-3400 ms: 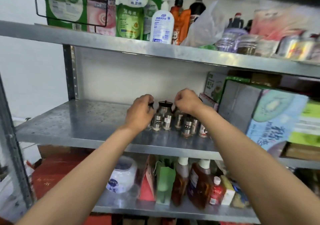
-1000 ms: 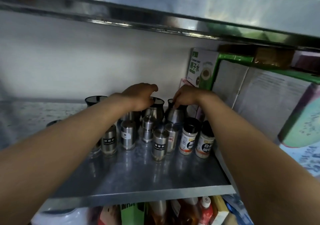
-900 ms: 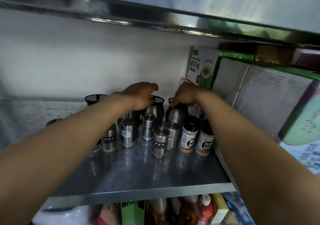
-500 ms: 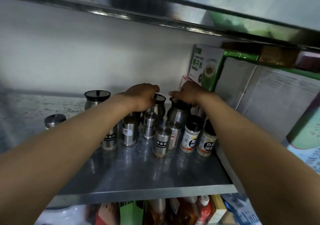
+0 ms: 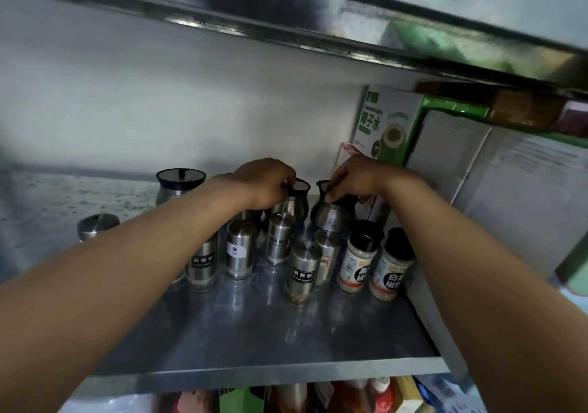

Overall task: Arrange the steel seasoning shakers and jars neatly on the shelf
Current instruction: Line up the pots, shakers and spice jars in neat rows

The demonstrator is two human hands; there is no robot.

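each hand (image 5: 264,181) (image 5: 356,178) pinches a far steel jar (image 5: 297,202) (image 5: 332,215) by its dark rim; smooth, slippery-looking bodies seem better gripped lower.

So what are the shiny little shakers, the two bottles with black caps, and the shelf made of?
The shakers look like brushed steel: grey, with soft light streaks. The bottles seem clear plastic or glass, since pale powder shows through; their caps look like black plastic. The shelf looks like galvanised metal sheet: dull grey, speckled, faintly mirroring the shakers.
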